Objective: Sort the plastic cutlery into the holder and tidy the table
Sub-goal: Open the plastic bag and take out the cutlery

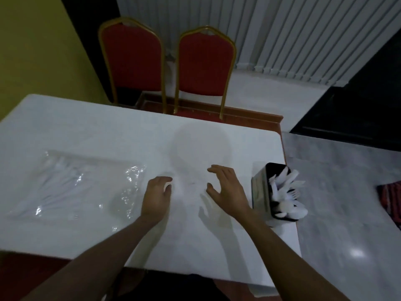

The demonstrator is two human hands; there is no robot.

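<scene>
A dark rectangular holder (261, 190) stands at the table's right edge, filled with white plastic cutlery (287, 193). On the left lies a clear plastic bag (71, 185) with several white cutlery pieces inside. My left hand (157, 194) rests on the white table (108, 131) with its fingers curled round a small white piece, too small to identify. To its right, my right hand (225, 187) hovers just above the cloth with fingers spread, holding nothing, a short way left of the holder.
Two red chairs with gold frames (134, 59) (205, 66) stand behind the table's far edge. A grey marble surface (342, 192) adjoins the table on the right, with a red striped cloth (390, 200) at its right edge.
</scene>
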